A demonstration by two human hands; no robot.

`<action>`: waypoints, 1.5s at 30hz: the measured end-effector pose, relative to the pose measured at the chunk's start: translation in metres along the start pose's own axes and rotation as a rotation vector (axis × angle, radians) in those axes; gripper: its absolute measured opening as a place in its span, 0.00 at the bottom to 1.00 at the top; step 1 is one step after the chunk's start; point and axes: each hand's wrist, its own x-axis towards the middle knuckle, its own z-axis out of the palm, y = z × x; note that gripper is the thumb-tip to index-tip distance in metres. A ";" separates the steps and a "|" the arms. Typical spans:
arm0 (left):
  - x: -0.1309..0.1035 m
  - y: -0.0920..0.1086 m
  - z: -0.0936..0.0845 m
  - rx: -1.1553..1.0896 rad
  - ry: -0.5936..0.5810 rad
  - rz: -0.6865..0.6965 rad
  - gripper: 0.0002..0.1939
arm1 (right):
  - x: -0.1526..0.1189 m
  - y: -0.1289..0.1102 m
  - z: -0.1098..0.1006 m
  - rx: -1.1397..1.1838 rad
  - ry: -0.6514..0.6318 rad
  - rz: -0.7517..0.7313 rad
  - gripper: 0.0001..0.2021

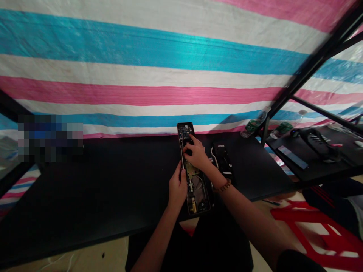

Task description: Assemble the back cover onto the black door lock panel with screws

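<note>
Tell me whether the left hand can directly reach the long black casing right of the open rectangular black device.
Probably not directly: the left hand is at the left edge of the device, and the right forearm crosses between hand and casing.

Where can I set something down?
Widest: black table left of the open casing and left hand, between striped sheet and front edge. Smaller: right of the black part, in front of the bottle. Crowded: between casing and black part, under the right forearm.

Left hand (pixel 178 187) grips the open black case (pixel 202 190) at its left side, right hand (pixel 196 153) curls over its innards, black unit (pixel 223 156) lying just right of it!
</note>
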 end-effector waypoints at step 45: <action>0.019 0.018 -0.032 -0.026 -0.151 -0.188 0.33 | -0.044 0.159 -0.068 -0.116 0.167 0.115 0.06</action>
